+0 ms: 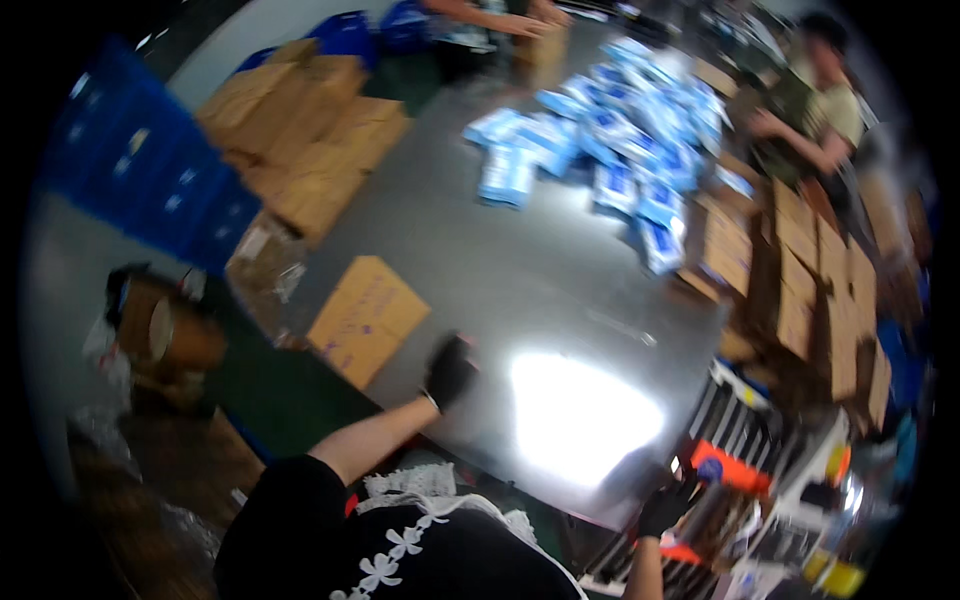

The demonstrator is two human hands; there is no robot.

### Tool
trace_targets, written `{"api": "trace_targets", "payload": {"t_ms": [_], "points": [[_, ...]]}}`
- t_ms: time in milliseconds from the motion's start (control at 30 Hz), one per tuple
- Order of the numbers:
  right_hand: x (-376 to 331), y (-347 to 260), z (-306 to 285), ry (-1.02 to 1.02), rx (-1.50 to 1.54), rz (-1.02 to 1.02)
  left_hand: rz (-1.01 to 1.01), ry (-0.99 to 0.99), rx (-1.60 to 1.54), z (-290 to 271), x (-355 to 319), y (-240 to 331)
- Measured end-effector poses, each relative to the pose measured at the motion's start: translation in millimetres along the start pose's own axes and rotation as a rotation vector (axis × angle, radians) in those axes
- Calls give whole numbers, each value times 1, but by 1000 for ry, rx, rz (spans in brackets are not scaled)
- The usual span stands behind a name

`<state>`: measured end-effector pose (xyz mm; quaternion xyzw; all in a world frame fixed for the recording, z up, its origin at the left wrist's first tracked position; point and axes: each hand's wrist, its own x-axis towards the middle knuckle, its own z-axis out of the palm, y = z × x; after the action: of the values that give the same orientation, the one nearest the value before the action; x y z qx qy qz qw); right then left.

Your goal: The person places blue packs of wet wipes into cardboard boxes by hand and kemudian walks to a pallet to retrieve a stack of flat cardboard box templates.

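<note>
My left hand, in a dark glove with fingertips that look bare, is over the near left edge of the metal table. It is blurred and its finger pose is unclear. Just beyond it lies a flat brown cardboard box with handwriting on top. My right hand, also dark-gloved, reaches past the table's near right corner. A round blue thing and an orange-red piece are beside its fingers. Blur hides whether that hand grips anything.
Blue-and-white soft packs are heaped on the far table. Cardboard boxes line the right side; flattened cartons and blue crates stand left. One person works at the far right, another person's hands at the back.
</note>
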<state>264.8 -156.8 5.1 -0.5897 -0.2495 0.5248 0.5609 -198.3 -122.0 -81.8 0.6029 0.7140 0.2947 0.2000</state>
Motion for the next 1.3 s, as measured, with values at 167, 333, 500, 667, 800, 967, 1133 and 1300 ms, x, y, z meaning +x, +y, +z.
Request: {"api": "trace_targets", "payload": {"t_ms": [167,333,500,667,800,967,1133,1300], "points": [[-47,159,225,-815,-899,-272,-426,389,623,-190,-7,-214],[-150,241,442,-1098,-858,141,-335,70,317,-218,-28,-278],[-150,263,463,-761,-993,289,-51,162,-35,-220,-24,-250],[-140,191,438,-703,-351,326,-42,-378,-590,-196,-5,-102],[-133,114,422,-724,-212,353,54,-509,-805,-140,-2,-72],[-108,112,382,-648,-262,408,-104,-439,-895,-156,-1,-23],[-93,82,356,-307,-272,89,105,-147,-216,-182,5,-22],[-65,42,339,-322,-1117,-936,491,119,425,-153,73,33]]}}
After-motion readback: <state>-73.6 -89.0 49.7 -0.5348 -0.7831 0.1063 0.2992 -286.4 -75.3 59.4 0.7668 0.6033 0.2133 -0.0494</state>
